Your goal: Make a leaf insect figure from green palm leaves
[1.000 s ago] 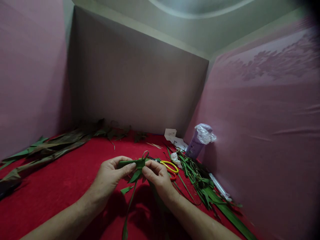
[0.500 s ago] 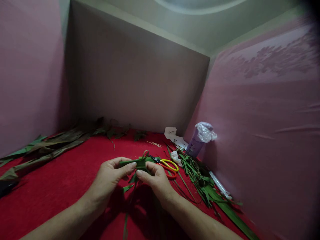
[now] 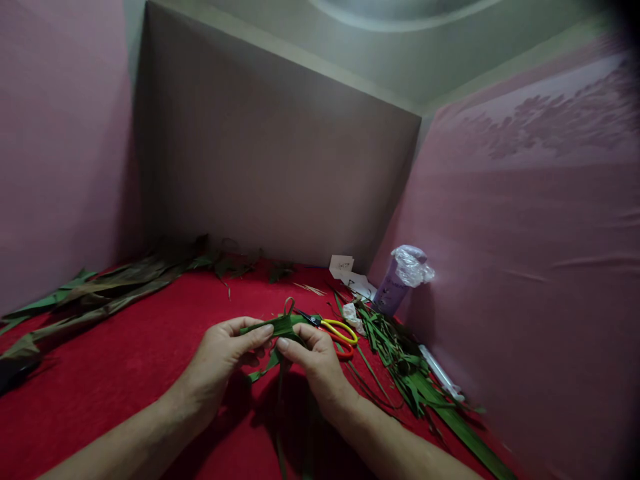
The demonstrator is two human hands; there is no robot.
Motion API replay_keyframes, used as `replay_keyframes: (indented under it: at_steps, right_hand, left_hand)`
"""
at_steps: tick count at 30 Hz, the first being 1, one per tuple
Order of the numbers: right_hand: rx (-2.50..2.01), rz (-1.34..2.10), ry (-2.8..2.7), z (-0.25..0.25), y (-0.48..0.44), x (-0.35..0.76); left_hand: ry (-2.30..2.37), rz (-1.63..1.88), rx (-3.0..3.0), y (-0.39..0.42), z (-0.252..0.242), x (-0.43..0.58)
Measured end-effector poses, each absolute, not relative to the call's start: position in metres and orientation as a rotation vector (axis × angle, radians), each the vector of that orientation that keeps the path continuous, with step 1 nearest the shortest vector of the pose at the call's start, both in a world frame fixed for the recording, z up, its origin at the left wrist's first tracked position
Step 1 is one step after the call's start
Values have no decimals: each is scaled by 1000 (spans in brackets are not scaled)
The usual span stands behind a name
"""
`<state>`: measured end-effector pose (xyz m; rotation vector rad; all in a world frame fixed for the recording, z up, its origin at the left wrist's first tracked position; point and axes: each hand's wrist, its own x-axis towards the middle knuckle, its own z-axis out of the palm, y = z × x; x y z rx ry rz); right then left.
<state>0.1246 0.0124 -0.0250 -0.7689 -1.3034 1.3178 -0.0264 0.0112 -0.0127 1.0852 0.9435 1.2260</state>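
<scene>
Between my two hands is a folded green leaf strip point(image 3: 283, 325) with a small loop standing up at its top and long ends hanging below. My left hand point(image 3: 235, 343) pinches its left part between thumb and fingers. On the other side, my right hand point(image 3: 313, 353) grips the right part, thumb in front; some of its fingers are hidden. Just beyond my right hand lie scissors point(image 3: 340, 331) with one yellow and one red handle, their dark blades pointing left over a piece of green leaf.
Cut leaf strips point(image 3: 395, 353) are heaped along the right wall, beside a clear plastic tube point(image 3: 441, 372). Behind them stands a purple container point(image 3: 393, 290) topped with crumpled plastic, near white papers point(image 3: 357, 283). Long dried leaves point(image 3: 110, 287) lie at the left on the red cloth point(image 3: 165, 340).
The leaf strip has tilted slightly between my fingers, and its hanging end has swung to the right. Both hands keep their hold in nearly the same place.
</scene>
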Motion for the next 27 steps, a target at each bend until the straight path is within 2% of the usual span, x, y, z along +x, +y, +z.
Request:
replay_keyframes:
  at_steps: [27]
  right_hand:
    - [-842,1193,-1289,-21,18,127]
  left_hand:
    - [954,1215,1156,8,-9,-23]
